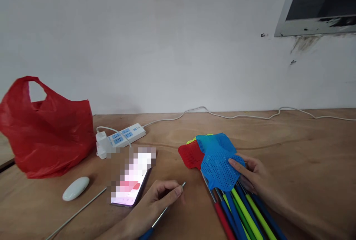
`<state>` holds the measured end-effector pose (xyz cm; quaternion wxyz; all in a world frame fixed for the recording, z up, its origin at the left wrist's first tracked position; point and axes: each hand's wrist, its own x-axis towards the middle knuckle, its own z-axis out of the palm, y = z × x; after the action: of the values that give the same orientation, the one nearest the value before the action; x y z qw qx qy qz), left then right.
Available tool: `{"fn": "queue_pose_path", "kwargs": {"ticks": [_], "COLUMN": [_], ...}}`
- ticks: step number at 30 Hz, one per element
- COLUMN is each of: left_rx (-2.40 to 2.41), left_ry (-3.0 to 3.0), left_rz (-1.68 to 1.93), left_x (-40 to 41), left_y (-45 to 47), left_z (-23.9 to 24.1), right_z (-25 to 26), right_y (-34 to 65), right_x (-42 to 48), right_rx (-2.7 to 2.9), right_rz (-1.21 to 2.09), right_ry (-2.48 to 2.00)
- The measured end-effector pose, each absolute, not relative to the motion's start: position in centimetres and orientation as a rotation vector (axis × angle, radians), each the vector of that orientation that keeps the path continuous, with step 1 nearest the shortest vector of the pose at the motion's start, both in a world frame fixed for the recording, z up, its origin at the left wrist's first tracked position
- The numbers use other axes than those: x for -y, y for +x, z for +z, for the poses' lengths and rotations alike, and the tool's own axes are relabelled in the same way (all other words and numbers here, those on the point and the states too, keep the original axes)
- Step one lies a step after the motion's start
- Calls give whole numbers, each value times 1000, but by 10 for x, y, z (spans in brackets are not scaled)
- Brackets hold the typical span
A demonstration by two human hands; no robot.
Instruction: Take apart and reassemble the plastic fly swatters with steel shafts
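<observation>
My left hand [164, 197] is closed around a thin metal rod [160, 216] with a blue grip at its lower end. The rod's bare tip pokes out past the thumb. My right hand [253, 173] pinches a blue perforated fly swatter head [221, 167], thumb on top and fingers mostly hidden behind. Its short neck points down and left, with no stick visible on it. Underneath lies a pile of fly swatters, with a red head [191, 155] and other blue heads [215, 142]. Their blue, green, yellow and red handles [246, 217] run toward me.
At left stand a red plastic bag [52, 132], a white oval case [76, 188] and a lit phone [133, 180]. Behind the phone is a white power strip [125, 136]; its cord runs along the wall. A thin grey cable [78, 212] crosses the wooden table's left front.
</observation>
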<state>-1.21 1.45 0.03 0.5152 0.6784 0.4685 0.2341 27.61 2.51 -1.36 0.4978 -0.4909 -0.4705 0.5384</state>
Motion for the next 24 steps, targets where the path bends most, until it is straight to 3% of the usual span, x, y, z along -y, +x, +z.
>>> {"fn": "queue_pose_path", "kwargs": {"ticks": [7, 24], "left_rx": [-1178, -939], "left_ry": [1717, 1165], "left_rz": [542, 806], "left_x": [-14, -25], "left_y": [-15, -9], "left_z": [4, -9], "right_z": [-5, -6], "right_y": [279, 272], "right_x": [-20, -9], "right_rx": [1460, 1558], "right_rz": [1490, 1337], "right_ry": [-1109, -1183]}}
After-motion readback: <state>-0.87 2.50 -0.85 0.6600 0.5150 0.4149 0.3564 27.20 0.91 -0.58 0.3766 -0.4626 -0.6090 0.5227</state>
